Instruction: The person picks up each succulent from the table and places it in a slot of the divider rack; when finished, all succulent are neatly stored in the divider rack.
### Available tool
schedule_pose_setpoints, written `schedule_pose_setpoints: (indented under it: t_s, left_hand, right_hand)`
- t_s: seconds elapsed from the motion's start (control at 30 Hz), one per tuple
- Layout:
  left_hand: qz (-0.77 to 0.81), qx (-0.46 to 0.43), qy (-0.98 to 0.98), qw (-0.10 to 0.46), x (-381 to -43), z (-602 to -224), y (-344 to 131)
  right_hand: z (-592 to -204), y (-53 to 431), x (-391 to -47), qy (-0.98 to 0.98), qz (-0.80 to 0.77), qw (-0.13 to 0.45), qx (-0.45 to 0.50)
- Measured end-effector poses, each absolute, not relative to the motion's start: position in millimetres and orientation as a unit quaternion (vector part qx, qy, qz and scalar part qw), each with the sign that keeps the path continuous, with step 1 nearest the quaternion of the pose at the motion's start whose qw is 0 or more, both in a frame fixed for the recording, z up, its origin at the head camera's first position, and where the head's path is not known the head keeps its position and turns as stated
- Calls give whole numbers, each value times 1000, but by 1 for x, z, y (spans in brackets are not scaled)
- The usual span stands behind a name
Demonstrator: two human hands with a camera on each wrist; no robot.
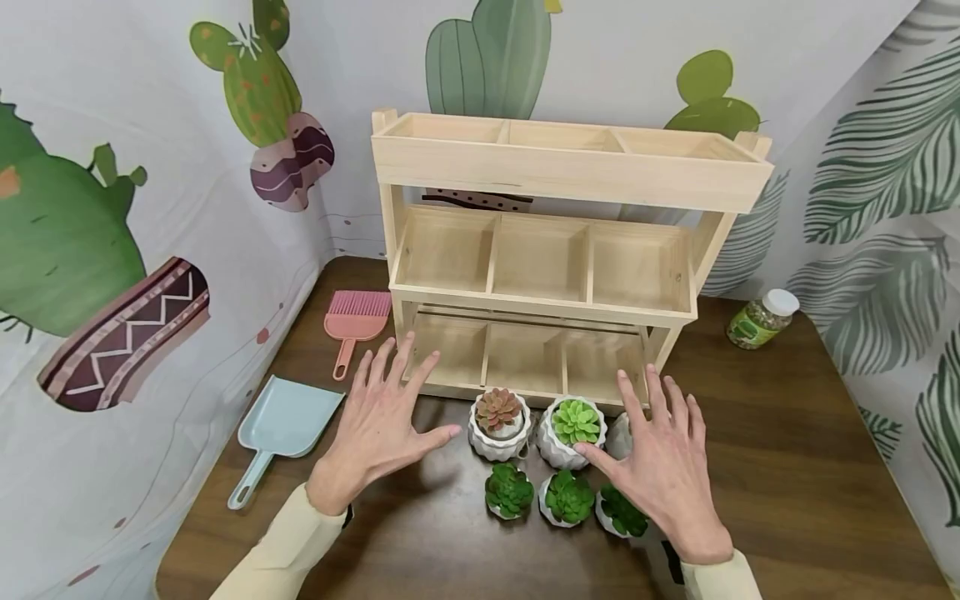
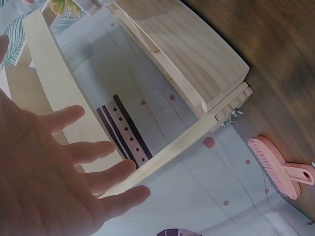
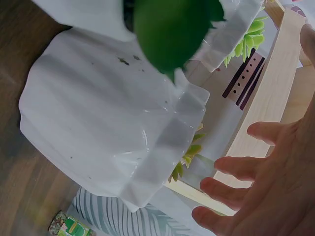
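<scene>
My left hand is spread with fingers apart, holding nothing, in front of the lower left of a three-tier wooden planter shelf. Likewise spread and holding nothing, my right hand hovers over the right end of two rows of potted succulents. The back row has a reddish succulent, a bright green succulent and a white pot mostly hidden by my right hand. In front stand three smaller dark green succulents in white pots. Close up in the right wrist view is a ridged white pot.
On the left of the brown table lie a pink brush and a light blue dustpan. A jar with a white lid stands at the back right. Cloth printed with cacti and leaves hangs behind and at both sides.
</scene>
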State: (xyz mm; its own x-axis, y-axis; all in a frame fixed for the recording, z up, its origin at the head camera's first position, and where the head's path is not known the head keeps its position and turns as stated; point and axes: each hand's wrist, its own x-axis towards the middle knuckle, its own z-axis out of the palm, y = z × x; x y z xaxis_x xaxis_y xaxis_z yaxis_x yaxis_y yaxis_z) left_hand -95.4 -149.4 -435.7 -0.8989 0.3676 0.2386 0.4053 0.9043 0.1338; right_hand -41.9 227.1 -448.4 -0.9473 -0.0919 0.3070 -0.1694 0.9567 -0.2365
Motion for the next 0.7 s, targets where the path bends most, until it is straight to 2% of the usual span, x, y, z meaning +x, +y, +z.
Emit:
schedule_pose_setpoints:
  t_s: [0.3, 0.53, 0.7]
  left_hand:
    - [-123, -186, -969, 102, -99, -440, -152]
    - [-161, -158, -966, 127, -104, -447, -157]
    - [-233, -109, -959, 115, -109, -456, -161]
  right_hand:
    - [-445, 228, -41, -972, 171, 149, 56]
    - [-443, 231, -36, -956, 229, 178, 41]
    - [-443, 235, -32, -942, 273, 194, 31]
